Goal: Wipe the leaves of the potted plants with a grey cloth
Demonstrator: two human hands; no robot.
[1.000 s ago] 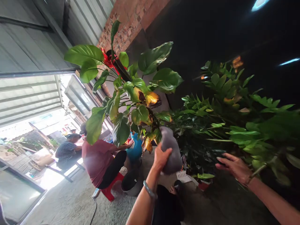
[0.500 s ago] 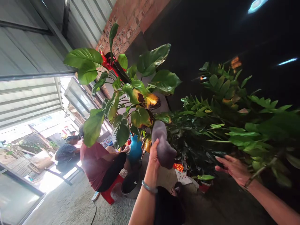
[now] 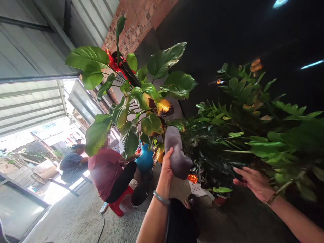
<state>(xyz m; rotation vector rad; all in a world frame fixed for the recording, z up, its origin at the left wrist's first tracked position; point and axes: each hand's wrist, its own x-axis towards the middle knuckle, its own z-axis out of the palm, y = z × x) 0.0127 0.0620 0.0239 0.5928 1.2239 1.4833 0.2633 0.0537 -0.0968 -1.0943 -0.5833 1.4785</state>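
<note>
Grey bundle [image 3: 177, 154] shifts farther from right hand [image 3: 256, 184], whose fingers lie by dark foliage [image 3: 215, 158], grip unclear; left hand [image 3: 167, 164] clasps bundle, not yet there.

On the left, a person in a red shirt [image 3: 105, 173] sat on a red stool [image 3: 118, 203]. A dark bucket [image 3: 138, 197] stood near the stool. Far left, another person [image 3: 71, 164] sat in bright light. A thin cord [image 3: 102, 224] lay on the floor [image 3: 76, 219].

left fingers [image 3: 168, 158] partly hidden, forearms [image 3: 153, 217] cropped
</note>
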